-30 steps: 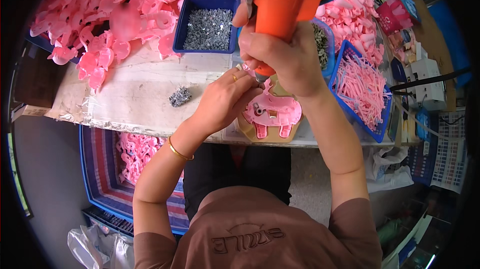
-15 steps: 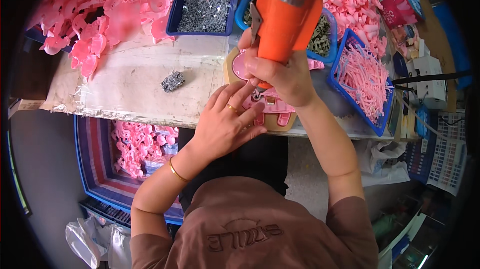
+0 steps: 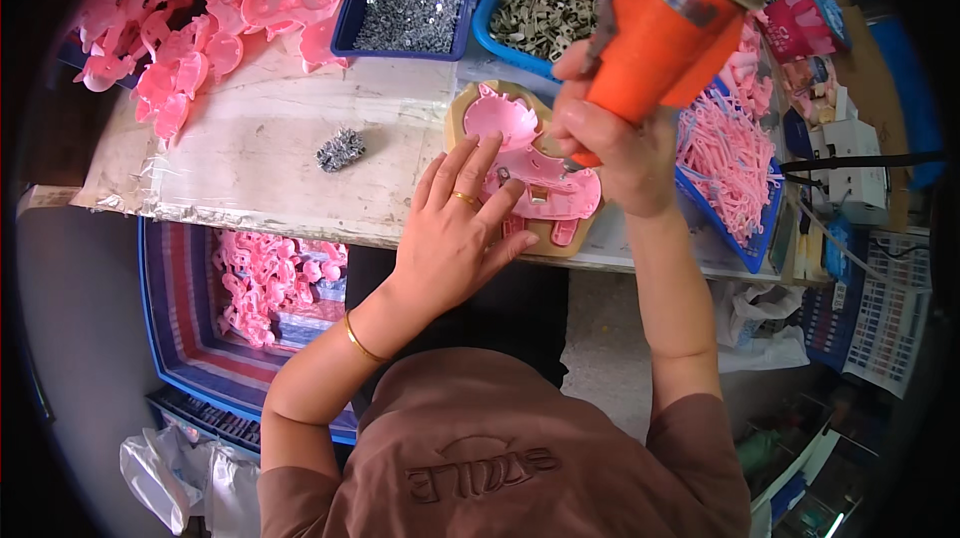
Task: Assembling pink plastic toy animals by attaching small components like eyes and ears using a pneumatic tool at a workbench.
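My right hand (image 3: 628,153) is wrapped round an orange electric screwdriver (image 3: 655,33), held tilted with its tip by the right edge of a pink plastic part (image 3: 565,196). That part has a rounded cup at its far end and lies in a tan holding block (image 3: 460,113) at the table's front edge. My left hand (image 3: 450,223) lies over the part's left side, fingers stretched out and apart, fingertips touching it. A small metal piece (image 3: 503,174) shows on the part beside my index finger.
A small heap of screws (image 3: 341,150) lies on the table (image 3: 230,163). Behind stand a dark blue bin (image 3: 340,38) of small metal pieces and a blue basket (image 3: 482,28) of metal clips. Pink parts (image 3: 185,78) pile far left; a blue basket (image 3: 757,260) of pink strips stands right.
The screwdriver has lifted off the part's middle and moved right with my right hand, uncovering the pink cup and the clips basket. My left hand stays nearly in place.
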Demonstrator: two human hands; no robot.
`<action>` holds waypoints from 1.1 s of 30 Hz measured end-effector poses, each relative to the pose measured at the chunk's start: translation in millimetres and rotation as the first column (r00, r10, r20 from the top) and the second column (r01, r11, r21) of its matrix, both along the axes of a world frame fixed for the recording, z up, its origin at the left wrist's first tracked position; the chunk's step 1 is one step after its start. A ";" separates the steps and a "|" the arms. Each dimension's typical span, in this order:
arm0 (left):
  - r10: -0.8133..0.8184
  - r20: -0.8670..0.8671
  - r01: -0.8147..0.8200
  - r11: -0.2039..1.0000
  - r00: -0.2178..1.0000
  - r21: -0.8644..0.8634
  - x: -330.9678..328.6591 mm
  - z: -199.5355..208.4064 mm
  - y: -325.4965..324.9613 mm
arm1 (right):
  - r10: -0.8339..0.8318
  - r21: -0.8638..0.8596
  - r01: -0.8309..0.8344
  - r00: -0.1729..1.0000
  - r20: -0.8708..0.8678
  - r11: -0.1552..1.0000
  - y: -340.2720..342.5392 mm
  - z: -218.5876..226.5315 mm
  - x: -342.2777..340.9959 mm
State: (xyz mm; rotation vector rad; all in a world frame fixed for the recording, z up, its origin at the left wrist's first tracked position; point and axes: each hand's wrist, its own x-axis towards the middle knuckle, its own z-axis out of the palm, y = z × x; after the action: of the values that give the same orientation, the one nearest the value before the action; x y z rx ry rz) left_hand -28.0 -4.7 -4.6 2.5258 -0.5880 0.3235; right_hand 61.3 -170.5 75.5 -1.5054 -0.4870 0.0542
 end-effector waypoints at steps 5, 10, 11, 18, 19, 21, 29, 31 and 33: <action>-0.022 0.051 0.023 0.999 0.998 -0.027 10.2 4.4 -12.4 | -0.075 0.011 0.076 0.995 -0.059 0.997 -21.1 -2.9 -2.9; -0.035 0.062 0.035 0.999 0.997 0.014 15.2 -1.4 -22.3 | -0.068 0.053 0.071 0.996 -0.056 0.996 -23.5 -12.6 -2.2; -0.038 0.062 0.037 0.999 0.997 0.014 15.5 -2.6 -22.6 | -0.067 0.054 0.071 0.996 -0.058 0.996 -23.6 -13.9 -2.1; -0.028 0.070 0.027 0.999 0.997 0.021 14.7 -8.2 -23.2 | -0.087 0.111 0.094 0.994 -0.066 0.989 -23.2 -20.6 -3.7; -0.020 0.081 0.018 0.999 0.996 0.030 14.9 -9.0 -23.6 | -0.104 0.075 0.106 0.994 -0.042 0.991 -23.6 -21.3 -5.1; -0.014 0.089 0.011 1.000 0.996 0.026 15.2 -8.7 -25.1 | -0.122 0.040 0.123 0.992 -0.021 0.992 -23.7 -23.6 -7.3; 0.005 0.076 -0.009 0.998 0.997 0.054 15.7 -3.4 -26.9 | -0.209 0.084 0.201 0.974 0.087 0.976 -19.9 -37.0 -10.9; 0.007 0.069 -0.011 0.998 0.998 0.061 15.7 -2.7 -26.9 | -0.218 0.104 0.208 0.972 0.087 0.973 -19.1 -38.4 -10.6; 0.009 0.079 -0.013 0.998 0.997 0.057 16.5 -3.1 -27.1 | -0.226 0.122 0.214 0.970 0.091 0.969 -19.5 -37.0 -10.0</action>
State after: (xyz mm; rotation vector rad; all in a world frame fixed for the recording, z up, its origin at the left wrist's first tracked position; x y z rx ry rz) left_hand -11.5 -31.8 -7.7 2.5814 -0.6221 0.4168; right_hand 51.3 -190.0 38.5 -1.4484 -0.3965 -0.2241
